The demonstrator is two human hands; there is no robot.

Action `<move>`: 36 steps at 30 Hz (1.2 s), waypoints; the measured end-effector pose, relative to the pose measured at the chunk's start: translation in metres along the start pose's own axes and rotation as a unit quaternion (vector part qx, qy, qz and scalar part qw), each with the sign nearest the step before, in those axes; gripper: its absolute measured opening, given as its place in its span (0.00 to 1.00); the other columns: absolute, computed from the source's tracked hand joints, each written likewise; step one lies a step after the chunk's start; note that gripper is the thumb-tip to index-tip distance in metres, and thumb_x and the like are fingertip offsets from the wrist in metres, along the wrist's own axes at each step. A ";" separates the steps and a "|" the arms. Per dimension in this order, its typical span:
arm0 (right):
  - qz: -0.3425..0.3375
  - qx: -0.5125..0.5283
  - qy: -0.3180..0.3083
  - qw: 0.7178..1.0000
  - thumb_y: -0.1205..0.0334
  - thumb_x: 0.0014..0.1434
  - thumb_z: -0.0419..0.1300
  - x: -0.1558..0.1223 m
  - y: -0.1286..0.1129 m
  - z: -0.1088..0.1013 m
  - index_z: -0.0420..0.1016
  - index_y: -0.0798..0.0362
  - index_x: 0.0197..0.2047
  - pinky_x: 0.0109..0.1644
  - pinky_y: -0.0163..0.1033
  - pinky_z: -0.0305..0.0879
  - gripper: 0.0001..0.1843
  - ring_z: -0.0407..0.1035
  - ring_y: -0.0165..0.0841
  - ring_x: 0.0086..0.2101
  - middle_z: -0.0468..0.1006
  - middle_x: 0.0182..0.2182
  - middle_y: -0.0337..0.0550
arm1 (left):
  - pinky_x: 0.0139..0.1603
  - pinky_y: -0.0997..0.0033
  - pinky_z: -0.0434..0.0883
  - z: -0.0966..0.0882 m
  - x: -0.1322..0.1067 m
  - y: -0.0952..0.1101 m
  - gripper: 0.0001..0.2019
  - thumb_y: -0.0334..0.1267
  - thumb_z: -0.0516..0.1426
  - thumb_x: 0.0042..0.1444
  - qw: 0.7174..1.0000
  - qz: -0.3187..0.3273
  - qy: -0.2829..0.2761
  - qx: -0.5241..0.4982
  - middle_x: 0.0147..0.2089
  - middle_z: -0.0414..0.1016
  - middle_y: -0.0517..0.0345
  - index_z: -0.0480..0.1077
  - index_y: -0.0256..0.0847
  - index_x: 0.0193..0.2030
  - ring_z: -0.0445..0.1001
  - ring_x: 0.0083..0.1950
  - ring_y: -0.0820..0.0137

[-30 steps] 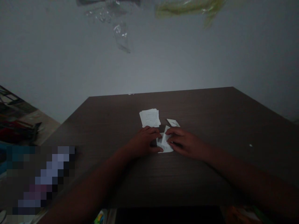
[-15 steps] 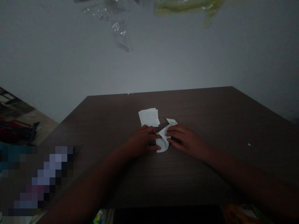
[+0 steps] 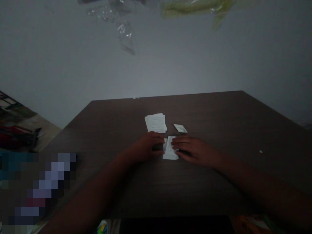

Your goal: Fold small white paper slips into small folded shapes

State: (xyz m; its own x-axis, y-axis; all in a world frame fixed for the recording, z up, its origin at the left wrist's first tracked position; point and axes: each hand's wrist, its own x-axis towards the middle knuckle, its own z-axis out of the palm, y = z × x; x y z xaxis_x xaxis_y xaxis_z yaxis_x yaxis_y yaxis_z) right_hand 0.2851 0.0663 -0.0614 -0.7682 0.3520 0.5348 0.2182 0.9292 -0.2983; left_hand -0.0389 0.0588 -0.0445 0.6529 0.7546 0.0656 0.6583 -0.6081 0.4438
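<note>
A small white printed paper (image 3: 170, 150) lies folded on the dark wooden table (image 3: 219, 117). My left hand (image 3: 148, 147) rests on its left edge, fingers curled and pressing down. From the right side, my right hand (image 3: 192, 150) lays its fingers flat across the paper. Just behind my hands sits a small stack of printed paper squares (image 3: 156, 123). A little folded paper piece (image 3: 180, 128) lies to the right of the stack.
A tiny white scrap (image 3: 261, 151) lies on the table at the right. Clear plastic bags (image 3: 124, 32) and a yellowish bag (image 3: 195, 8) hang on the grey wall behind. Clutter and a blurred patch lie at the left, beyond the table edge.
The paper was lifted and bent between my hands half a second ago. It is pressed flat on the table in a narrower folded shape, with both hands lowered onto it.
</note>
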 end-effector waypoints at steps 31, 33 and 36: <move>0.016 0.007 -0.048 0.999 0.64 0.82 0.72 -0.003 -0.001 0.012 0.92 0.48 0.68 0.76 0.54 0.87 0.16 0.88 0.45 0.70 0.94 0.66 0.53 | 0.83 0.45 0.77 -0.010 -0.002 0.007 0.16 0.34 0.73 0.73 1.000 -0.003 -0.013 -0.017 0.71 0.87 0.47 0.88 0.43 0.65 0.83 0.74 0.49; 0.012 0.008 -0.046 0.999 0.65 0.82 0.71 -0.002 -0.001 0.012 0.91 0.51 0.68 0.76 0.54 0.87 0.15 0.88 0.46 0.70 0.94 0.66 0.55 | 0.84 0.44 0.77 -0.010 -0.002 0.007 0.17 0.34 0.74 0.73 1.000 -0.009 -0.018 -0.017 0.72 0.87 0.46 0.88 0.42 0.66 0.83 0.74 0.49; 0.007 0.011 -0.041 0.999 0.67 0.82 0.71 -0.002 -0.002 0.012 0.91 0.52 0.68 0.76 0.54 0.87 0.16 0.88 0.46 0.69 0.95 0.64 0.56 | 0.84 0.44 0.76 -0.010 -0.003 0.006 0.17 0.35 0.74 0.73 1.000 -0.009 -0.020 -0.018 0.72 0.87 0.45 0.88 0.43 0.66 0.83 0.75 0.49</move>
State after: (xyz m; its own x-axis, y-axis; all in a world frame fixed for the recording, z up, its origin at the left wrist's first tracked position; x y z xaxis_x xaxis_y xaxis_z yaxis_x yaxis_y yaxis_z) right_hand 0.2791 0.0625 -0.0709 -0.8115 0.3539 0.4649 0.2168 0.9213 -0.3229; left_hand -0.0406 0.0553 -0.0330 0.6567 0.7538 0.0214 0.6559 -0.5849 0.4771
